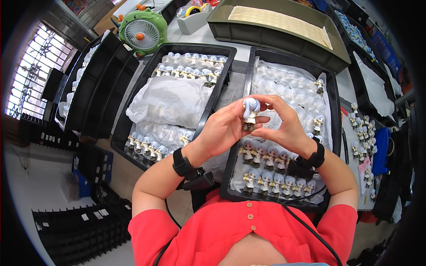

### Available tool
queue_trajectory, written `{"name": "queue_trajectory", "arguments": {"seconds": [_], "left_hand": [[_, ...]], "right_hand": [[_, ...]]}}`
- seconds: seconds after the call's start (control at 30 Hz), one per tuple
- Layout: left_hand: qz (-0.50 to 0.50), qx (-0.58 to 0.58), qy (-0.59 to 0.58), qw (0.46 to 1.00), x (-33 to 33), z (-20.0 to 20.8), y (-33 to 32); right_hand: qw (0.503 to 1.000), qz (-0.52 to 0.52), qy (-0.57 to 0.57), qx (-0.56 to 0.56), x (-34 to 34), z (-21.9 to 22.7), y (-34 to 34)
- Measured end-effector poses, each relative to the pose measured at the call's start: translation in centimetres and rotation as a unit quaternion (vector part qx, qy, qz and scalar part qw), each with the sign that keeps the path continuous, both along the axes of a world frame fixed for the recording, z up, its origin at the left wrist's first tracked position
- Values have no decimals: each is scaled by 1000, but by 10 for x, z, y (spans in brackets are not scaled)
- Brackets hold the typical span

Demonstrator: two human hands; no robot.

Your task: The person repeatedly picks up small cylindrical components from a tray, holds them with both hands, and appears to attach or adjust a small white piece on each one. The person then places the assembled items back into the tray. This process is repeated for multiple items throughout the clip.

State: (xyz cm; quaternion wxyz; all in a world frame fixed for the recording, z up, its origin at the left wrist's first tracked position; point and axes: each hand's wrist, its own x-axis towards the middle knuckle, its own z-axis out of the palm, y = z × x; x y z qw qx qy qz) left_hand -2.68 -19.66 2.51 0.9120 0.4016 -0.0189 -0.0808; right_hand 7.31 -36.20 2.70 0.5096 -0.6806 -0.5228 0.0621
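A small chibi figurine (251, 111) with pale blue hair, a white outfit and dark boots is held upright above the gap between two black trays. My left hand (222, 128) grips it from the left, fingers behind it. From the right, my right hand (285, 122) curls around the same figurine, fingertips at its head and thumb by its boots. Under my right hand lies the right tray (227, 175), where similar figurines (277, 184) stand in rows on white tissue. The left tray (117, 144) has more figurines, partly covered by a tissue sheet (171, 99).
Behind the trays stand a green fan (142, 33), a tape dispenser (194, 20) and an olive bin (270, 35). Loose figurines (364, 133) crowd the table at right, beside a blue bin (381, 150). Stacked black trays (102, 93) rise at left. Cables hang from my wrist devices.
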Motion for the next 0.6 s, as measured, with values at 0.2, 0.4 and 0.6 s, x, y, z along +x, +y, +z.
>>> {"name": "queue_trajectory", "arguments": {"seconds": [0.2, 0.4, 0.6], "left_hand": [[15, 63, 11, 998, -6, 9, 9], [-35, 386, 109, 916, -50, 69, 54], [-1, 722, 158, 673, -100, 44, 117]], "right_hand": [[1000, 11, -18, -13, 0, 4, 1], [1000, 14, -4, -21, 0, 11, -2], [1000, -16, 5, -10, 6, 5, 1]]}}
